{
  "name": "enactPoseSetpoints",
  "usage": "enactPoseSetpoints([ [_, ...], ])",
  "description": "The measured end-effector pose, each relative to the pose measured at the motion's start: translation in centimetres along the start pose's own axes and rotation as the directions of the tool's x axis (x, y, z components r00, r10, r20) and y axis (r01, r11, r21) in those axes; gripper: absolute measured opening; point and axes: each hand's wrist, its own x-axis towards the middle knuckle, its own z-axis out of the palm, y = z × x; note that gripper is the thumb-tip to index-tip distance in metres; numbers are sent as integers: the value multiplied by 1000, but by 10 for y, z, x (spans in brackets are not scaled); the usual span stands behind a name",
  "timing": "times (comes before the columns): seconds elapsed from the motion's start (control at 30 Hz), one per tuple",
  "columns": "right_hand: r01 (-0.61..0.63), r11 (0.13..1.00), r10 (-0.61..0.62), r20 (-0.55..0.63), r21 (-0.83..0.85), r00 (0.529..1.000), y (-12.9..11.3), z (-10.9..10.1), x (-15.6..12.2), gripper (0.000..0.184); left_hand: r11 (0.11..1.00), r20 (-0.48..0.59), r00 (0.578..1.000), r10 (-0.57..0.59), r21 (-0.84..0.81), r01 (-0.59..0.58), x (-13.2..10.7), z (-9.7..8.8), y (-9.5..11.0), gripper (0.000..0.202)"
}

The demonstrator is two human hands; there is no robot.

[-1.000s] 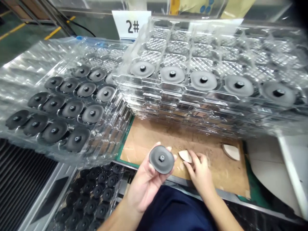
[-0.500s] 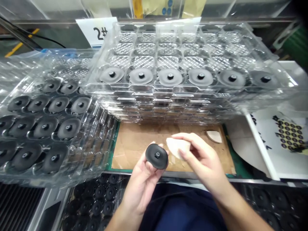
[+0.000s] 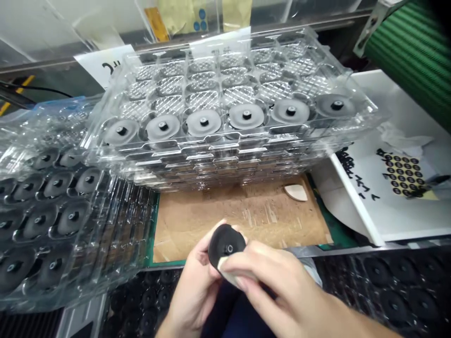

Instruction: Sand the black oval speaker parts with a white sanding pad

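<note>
A round black disc (image 3: 225,241) with a small raised stud in its middle is held by its edge in my left hand (image 3: 193,277). Pinched in my right hand (image 3: 278,281) is a white wedge-shaped sponge (image 3: 229,274), pressed against the lower side of the disc's face. My right fingers cover much of the sponge. Both hands are low in the view, in front of a brown cardboard sheet (image 3: 232,211). Another white sponge wedge (image 3: 296,192) lies on the far right of that sheet.
Clear plastic trays (image 3: 225,141) are stacked behind the cardboard, the top one with discs in its front row. More trays of discs (image 3: 38,220) stand at left. A white bin (image 3: 398,206) at right holds a sheet of round black stickers (image 3: 403,173).
My right hand has brought the sponge down and left onto the disc; before, the two were apart. The disc has tilted. The camera view has turned and shifted right.
</note>
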Motion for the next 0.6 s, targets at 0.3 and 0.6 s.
enactPoseSetpoints([
  [0.3, 81, 994, -91, -169, -66, 981, 4, -24, -11, 23, 994, 47, 993, -110, 12, 110, 9, 27, -6, 43],
  [0.6, -67, 900, -49, -252, -431, 967, 7, -59, -35, 20, 980, 149, 971, -186, -47, 195, 9, 53, -15, 50],
])
